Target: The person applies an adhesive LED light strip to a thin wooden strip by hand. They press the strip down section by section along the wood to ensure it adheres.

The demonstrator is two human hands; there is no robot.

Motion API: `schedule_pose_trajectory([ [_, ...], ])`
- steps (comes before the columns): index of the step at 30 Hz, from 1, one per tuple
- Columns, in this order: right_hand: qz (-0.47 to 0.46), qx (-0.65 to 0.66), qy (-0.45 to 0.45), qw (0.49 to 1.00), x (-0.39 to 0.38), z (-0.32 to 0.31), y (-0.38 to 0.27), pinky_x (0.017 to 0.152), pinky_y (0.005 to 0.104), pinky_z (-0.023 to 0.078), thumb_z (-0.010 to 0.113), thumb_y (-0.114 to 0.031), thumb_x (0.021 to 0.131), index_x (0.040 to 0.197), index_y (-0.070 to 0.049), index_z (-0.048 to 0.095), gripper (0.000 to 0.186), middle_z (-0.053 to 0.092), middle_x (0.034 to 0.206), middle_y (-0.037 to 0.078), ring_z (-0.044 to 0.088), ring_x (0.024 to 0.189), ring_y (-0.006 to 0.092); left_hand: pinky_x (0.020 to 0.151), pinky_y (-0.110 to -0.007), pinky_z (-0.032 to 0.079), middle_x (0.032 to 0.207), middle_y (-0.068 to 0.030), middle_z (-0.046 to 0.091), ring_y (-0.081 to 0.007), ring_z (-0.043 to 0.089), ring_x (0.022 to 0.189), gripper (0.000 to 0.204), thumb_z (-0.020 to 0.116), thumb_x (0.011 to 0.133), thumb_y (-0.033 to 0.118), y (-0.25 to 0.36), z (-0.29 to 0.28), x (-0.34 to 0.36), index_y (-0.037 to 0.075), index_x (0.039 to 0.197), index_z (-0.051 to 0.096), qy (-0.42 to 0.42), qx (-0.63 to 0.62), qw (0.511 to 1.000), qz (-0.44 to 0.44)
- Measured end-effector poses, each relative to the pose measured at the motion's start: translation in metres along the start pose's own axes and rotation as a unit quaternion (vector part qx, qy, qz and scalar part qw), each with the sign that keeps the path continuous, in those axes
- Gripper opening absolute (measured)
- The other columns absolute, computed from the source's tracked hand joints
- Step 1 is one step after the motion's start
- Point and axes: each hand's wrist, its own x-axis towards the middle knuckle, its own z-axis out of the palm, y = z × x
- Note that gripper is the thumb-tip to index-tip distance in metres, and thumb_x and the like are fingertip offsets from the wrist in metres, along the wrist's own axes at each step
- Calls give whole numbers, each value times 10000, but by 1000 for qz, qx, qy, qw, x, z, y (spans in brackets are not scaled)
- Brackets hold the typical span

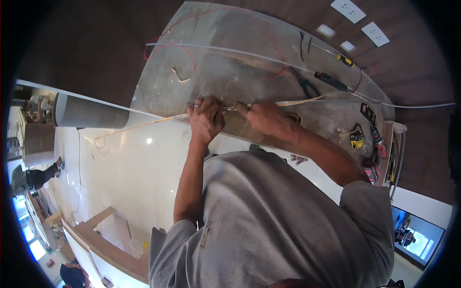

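A thin, flat, yellowish strip [153,122], which looks like an LED light strip, runs across the front of the grey worktop [225,29]. My left hand [206,119] is closed on it, with fingers and thumb pinched together. Just to the right, my right hand [269,118] grips the same strip, its fingertips near a small pale or shiny piece between the hands that I cannot make out. The strip's left end hangs past the worktop over the floor, with thin wires [101,145] at its tip. To the right, the strip [312,99] continues over the worktop.
On the worktop lie a pale narrow profile [216,50], red wire [194,60], pliers [307,88], a screwdriver [343,60], a long black box [330,80], a yellow-black tape measure [356,140] and a red drill [379,144]. Sockets [375,33] sit in the dark panel. Another person [33,178] is at left.
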Motion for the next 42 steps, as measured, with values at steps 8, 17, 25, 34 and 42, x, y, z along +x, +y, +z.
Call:
schedule_pose_trajectory([
  [8, 8, -83, 37, 996, -27, 22, 19, 701, 517, 622, 616, -89, 909, 1632, -145, 507, 733, 774, 909, 209, 775, 790, 391, 871, -481, 421, 1065, 37, 706, -254, 648, 1042, 176, 819, 789, 207, 7, -5, 4, 206, 961, 781, 16, 22, 999, 21],
  [17, 16, -74, -20, 997, -27, 9, 22, 743, 500, 624, 593, -55, 916, 1652, -155, 472, 753, 774, 1000, 196, 781, 875, 372, 883, -504, 407, 1081, 42, 701, -251, 639, 1081, 223, 836, 812, 281, 8, 1, 5, 228, 1023, 789, 5, 33, 999, 5],
  [25, 30, -55, -55, 996, -28, 1, 17, 748, 510, 618, 600, -66, 908, 1647, -137, 473, 753, 768, 973, 189, 767, 843, 383, 902, -514, 378, 1129, 50, 694, -242, 623, 1105, 244, 809, 795, 205, 23, 7, 7, 227, 1037, 783, -19, 26, 999, -6],
  [34, 24, -50, -51, 997, -19, -6, 16, 672, 507, 610, 649, -88, 898, 1537, -77, 578, 643, 768, 865, 171, 771, 770, 367, 955, -508, 381, 1192, 55, 718, -226, 634, 1098, 237, 824, 777, 199, 22, 8, 9, 207, 1011, 789, -24, 14, 1000, -11],
  [42, -3, -24, -47, 999, -7, -26, 17, 617, 481, 609, 678, -95, 885, 1470, -39, 639, 588, 747, 739, 155, 772, 690, 323, 936, -508, 385, 1178, 39, 730, -229, 654, 1111, 182, 831, 783, 203, 22, 11, 6, 220, 961, 801, -9, 37, 999, -14],
])
